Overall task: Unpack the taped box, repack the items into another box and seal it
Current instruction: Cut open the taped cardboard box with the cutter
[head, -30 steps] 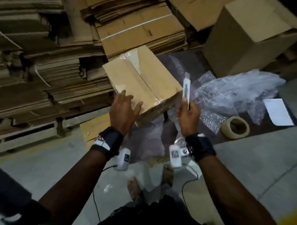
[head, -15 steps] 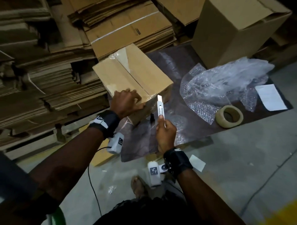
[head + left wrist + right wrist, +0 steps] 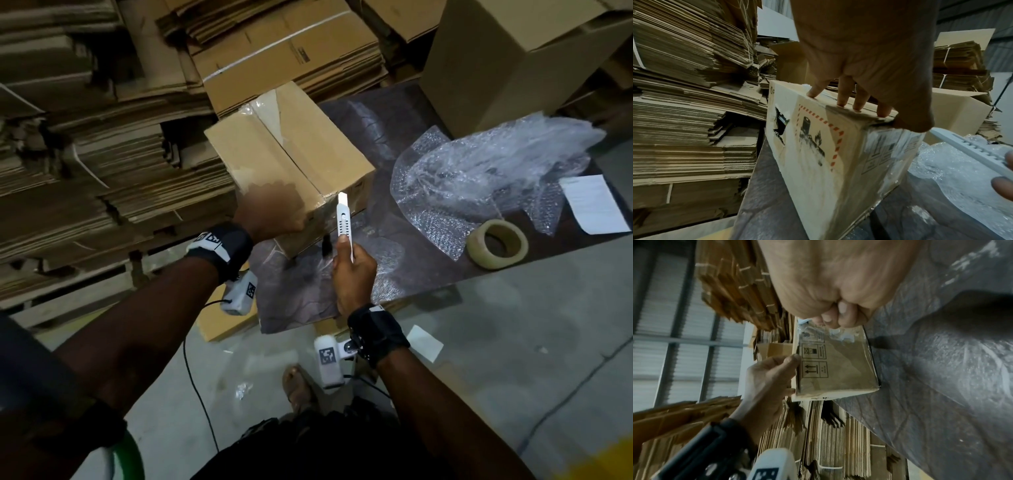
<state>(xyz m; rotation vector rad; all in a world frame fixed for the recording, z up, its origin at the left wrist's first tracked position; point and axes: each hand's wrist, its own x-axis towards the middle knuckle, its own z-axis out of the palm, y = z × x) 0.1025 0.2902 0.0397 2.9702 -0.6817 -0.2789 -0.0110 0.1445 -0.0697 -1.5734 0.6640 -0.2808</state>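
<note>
The taped box [image 3: 291, 154] sits on the dark table [image 3: 394, 113], with clear tape along its top seam. My left hand [image 3: 274, 210] grips its near top edge; in the left wrist view the fingers [image 3: 842, 99] lie on the top and the thumb presses the box's [image 3: 828, 154] side. My right hand [image 3: 352, 274] holds a white box cutter [image 3: 343, 219] upright, its tip just beside the box's near right corner. The right wrist view shows the box's printed side [image 3: 838, 369] and my left hand [image 3: 766, 378] at its edge.
Bubble wrap [image 3: 479, 171], a tape roll [image 3: 496, 243] and a white paper [image 3: 594, 204] lie on the table's right part. A large cardboard box [image 3: 513, 58] stands at the back right. Stacks of flat cardboard [image 3: 102, 154] fill the left. My foot [image 3: 298, 383] is on the concrete floor.
The box, tilted up a second ago, now rests flat on the table. My right hand has lowered the cutter and brought it in to the box's near right corner.
</note>
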